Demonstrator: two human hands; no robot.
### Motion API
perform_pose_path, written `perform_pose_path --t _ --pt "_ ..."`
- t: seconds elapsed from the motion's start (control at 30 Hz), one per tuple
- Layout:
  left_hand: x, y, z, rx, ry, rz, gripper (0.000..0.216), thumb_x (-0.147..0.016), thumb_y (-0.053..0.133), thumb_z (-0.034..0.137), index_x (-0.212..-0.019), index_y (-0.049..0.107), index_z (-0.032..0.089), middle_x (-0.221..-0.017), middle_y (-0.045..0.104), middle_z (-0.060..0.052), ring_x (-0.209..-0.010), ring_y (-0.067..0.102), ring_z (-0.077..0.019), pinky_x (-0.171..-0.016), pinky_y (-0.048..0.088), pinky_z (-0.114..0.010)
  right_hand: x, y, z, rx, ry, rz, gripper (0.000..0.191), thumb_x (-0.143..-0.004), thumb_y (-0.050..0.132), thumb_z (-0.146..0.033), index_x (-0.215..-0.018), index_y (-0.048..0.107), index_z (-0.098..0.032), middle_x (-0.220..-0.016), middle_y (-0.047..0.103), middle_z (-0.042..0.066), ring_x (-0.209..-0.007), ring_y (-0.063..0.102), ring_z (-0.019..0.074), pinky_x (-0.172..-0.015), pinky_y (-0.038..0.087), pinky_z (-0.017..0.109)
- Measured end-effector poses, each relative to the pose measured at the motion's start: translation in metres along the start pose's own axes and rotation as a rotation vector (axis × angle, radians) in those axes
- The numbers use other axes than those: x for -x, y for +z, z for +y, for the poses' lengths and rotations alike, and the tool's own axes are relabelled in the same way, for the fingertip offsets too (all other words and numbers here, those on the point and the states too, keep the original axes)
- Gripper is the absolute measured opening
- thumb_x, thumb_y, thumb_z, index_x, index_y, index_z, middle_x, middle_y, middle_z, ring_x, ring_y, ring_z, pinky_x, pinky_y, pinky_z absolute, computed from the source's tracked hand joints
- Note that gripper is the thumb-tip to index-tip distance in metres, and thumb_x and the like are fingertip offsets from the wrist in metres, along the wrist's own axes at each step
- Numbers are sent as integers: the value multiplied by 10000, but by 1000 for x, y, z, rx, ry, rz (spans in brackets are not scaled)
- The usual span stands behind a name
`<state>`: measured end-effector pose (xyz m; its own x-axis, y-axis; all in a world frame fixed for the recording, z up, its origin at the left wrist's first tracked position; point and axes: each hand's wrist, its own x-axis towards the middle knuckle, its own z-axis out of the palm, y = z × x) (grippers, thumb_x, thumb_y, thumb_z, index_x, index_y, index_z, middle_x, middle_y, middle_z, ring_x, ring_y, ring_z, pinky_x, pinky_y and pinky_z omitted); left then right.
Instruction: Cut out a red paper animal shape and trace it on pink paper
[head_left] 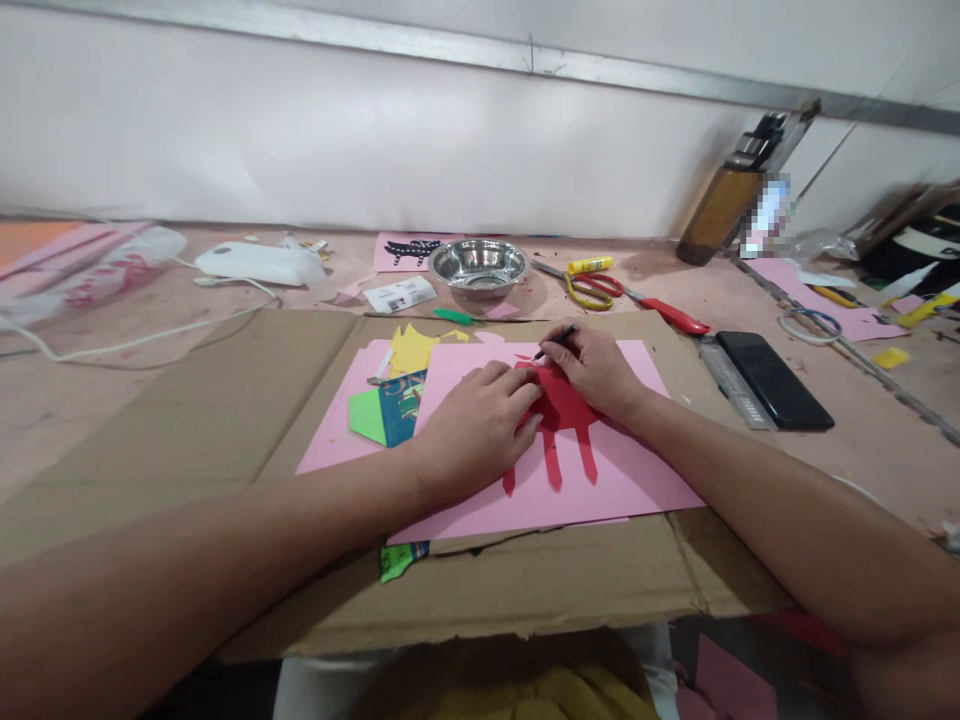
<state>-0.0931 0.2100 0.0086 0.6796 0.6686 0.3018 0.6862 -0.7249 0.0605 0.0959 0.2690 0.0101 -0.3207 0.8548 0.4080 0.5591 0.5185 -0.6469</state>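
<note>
A red paper cut-out [564, 420] with three strips hanging down lies on a pink sheet [600, 485] in the middle of a flattened cardboard box [225, 400]. My left hand [476, 425] lies flat on the cut-out's left side, fingers stretched out, pressing it down. My right hand [596, 370] is closed round a thin dark pen [556, 341], whose tip touches the top edge of the red paper. Yellow [411, 350], green [367, 415] and blue printed [401, 405] paper pieces lie just left of my left hand.
Behind the cardboard stand a steel bowl [478, 265], yellow-and-red scissors [592, 290], a yellow glue stick [590, 265] and a red-handled tool [675, 315]. A black phone [772, 380] and a ruler [731, 380] lie at right. A white device with a cable [251, 262] is at back left.
</note>
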Motion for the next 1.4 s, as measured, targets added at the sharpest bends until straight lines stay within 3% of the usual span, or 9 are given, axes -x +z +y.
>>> perform_pose_path --t 0.17,1.4 --pt "1 3 0 2 -13 27 298 -961 506 214 -1186 638 70 -1214 682 -158 -1141 587 -297 -1022 472 -468 0 0 -3 4 4 -10 162 -926 532 -253 -796 615 -203 -817 701 42 -751 616 182 -732 448 315" --pt "0 1 0 -14 -33 1 289 -964 497 246 -1160 654 101 -1185 676 -150 -1111 583 -299 -995 481 -459 0 0 -1 1 18 -11 133 -919 533 -265 -825 607 -207 -842 694 54 -784 623 200 -757 459 340"
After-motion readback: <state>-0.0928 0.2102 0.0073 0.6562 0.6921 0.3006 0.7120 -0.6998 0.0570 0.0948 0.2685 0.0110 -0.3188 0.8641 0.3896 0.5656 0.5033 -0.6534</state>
